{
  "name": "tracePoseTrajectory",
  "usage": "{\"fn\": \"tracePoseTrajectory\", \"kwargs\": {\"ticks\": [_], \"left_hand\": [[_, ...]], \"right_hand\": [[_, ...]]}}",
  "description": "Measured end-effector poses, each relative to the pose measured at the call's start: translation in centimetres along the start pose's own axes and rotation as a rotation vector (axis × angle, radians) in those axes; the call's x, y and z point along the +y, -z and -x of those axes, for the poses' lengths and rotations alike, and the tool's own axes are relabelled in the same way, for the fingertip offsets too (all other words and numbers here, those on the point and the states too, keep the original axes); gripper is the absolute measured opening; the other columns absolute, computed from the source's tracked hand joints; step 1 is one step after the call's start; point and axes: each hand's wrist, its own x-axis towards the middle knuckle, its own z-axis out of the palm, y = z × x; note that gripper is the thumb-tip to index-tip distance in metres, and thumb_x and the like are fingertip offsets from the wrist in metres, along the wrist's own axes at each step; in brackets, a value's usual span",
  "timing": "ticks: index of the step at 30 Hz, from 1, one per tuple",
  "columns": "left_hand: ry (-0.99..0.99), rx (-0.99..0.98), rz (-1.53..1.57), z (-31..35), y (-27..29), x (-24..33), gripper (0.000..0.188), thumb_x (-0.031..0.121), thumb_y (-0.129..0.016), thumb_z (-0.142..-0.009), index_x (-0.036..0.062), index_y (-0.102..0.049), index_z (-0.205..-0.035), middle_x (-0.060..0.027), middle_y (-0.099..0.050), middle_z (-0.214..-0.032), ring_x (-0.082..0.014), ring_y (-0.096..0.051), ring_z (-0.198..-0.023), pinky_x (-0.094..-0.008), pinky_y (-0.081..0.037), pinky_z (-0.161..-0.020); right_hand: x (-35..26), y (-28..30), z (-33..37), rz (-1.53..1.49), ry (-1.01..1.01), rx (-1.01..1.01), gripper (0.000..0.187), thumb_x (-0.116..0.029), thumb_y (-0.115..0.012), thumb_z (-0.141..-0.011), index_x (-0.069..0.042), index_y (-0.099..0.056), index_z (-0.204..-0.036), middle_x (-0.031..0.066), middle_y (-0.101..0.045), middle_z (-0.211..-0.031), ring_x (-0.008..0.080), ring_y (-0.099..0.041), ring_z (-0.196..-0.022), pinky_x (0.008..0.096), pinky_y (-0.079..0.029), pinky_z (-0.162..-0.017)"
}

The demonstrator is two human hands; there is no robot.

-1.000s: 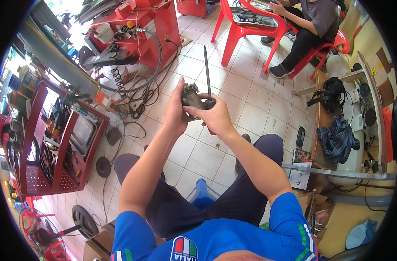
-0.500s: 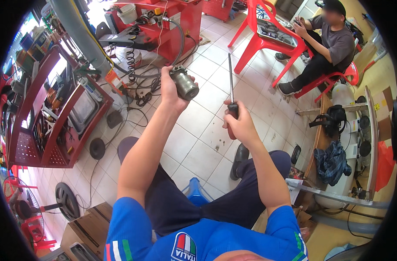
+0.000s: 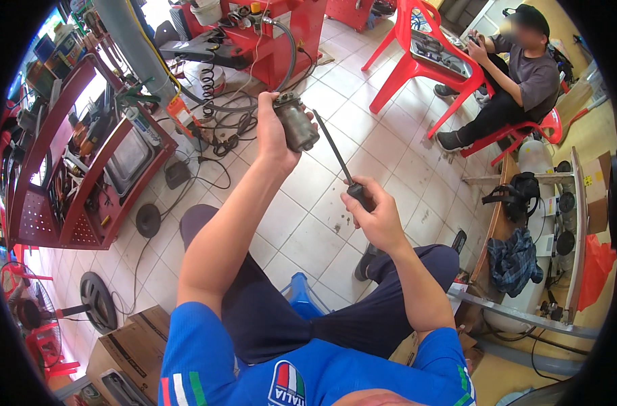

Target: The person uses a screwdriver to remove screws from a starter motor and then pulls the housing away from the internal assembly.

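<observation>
White-tiled floor; a dark-red metal tool rack is seen at left. A worn, grey metal cylinder is held above the floor, far of centre, gripped by the curled fingers of the left hand. A long, dark-shafted screwdriver is gripped by the closed fingers of the right hand, nearer and rightward; its tip is seen beside the cylinder, contact undetermined.

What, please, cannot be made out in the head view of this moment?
Head view, metal cylinder: its palm side is hidden by the left hand.
Head view, screwdriver handle: partly covered by the right hand.
Head view, blue stool: partly hidden by the person's legs.
Head view, items on the red chair: too small to identify.
</observation>
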Motion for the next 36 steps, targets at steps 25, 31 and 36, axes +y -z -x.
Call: {"fn": "tracePoseTrajectory", "kwargs": {"ticks": [25, 31, 36], "left_hand": [[-0.283, -0.060, -0.413, -0.4, 1.4, -2.4, 0.033, 0.030, -0.053, -0.094, 0.0057, -0.051, -0.117, -0.0109, -0.062, -0.089, -0.0235, -0.066, -0.074, -0.0362, -0.055, -0.064], [-0.323, -0.118, -0.512, -0.4, 1.9, -2.4, 0.041, 0.027, -0.056, -0.094, 0.0040, -0.045, -0.126, -0.0103, -0.061, -0.089, -0.0197, -0.064, -0.072, -0.0337, -0.054, -0.063], [-0.136, -0.126, -0.324, -0.9, 1.9, -1.6, 0.032, 0.032, -0.051, -0.095, 0.0077, -0.052, -0.115, -0.0107, -0.064, -0.094, -0.0243, -0.066, -0.076, -0.0383, -0.057, -0.067]], "right_hand": [[3.0, -2.2, -1.1, -0.082, -0.342, -0.267, 0.054, -0.054, -0.052, -0.099, -0.004, -0.054, -0.119, 0.0060, -0.064, -0.080, 0.0139, -0.060, -0.067, 0.0277, -0.051, -0.061], [4.6, -2.0, -0.4, -0.228, -0.202, -0.607, 0.045, -0.033, -0.062, -0.099, -0.002, -0.049, -0.129, 0.0081, -0.061, -0.096, 0.0153, -0.063, -0.090, 0.0280, -0.055, -0.071], [4.6, -0.8, 0.7, -0.066, 0.083, -0.424, 0.054, -0.023, -0.071, -0.092, 0.000, -0.047, -0.134, 0.0093, -0.061, -0.099, 0.0164, -0.062, -0.086, 0.0303, -0.057, -0.072]]}}
